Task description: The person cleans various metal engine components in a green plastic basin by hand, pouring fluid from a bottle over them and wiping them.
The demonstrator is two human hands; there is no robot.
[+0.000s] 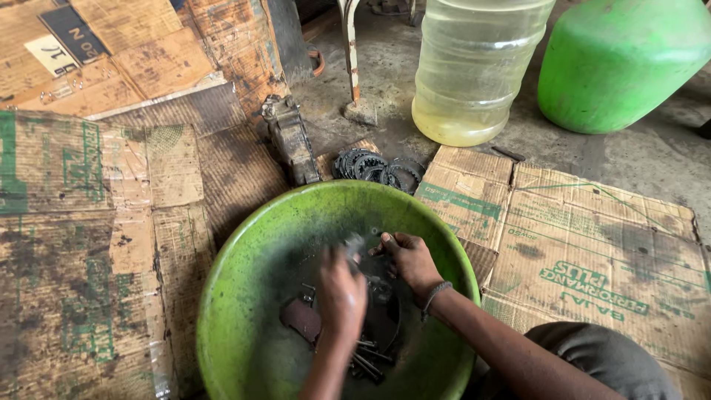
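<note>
Metal parts (370,348) lie in dark liquid inside green basin (244,259); left hand (342,292) and right hand (409,259) both clamp one small blurred part (354,246).

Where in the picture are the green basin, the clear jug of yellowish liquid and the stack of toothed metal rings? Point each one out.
green basin (244,244), head view, on its bare left inner wall.
clear jug (474,67), head view, on its ribbed body.
toothed metal rings (374,167), head view, on the middle of the stack.
</note>
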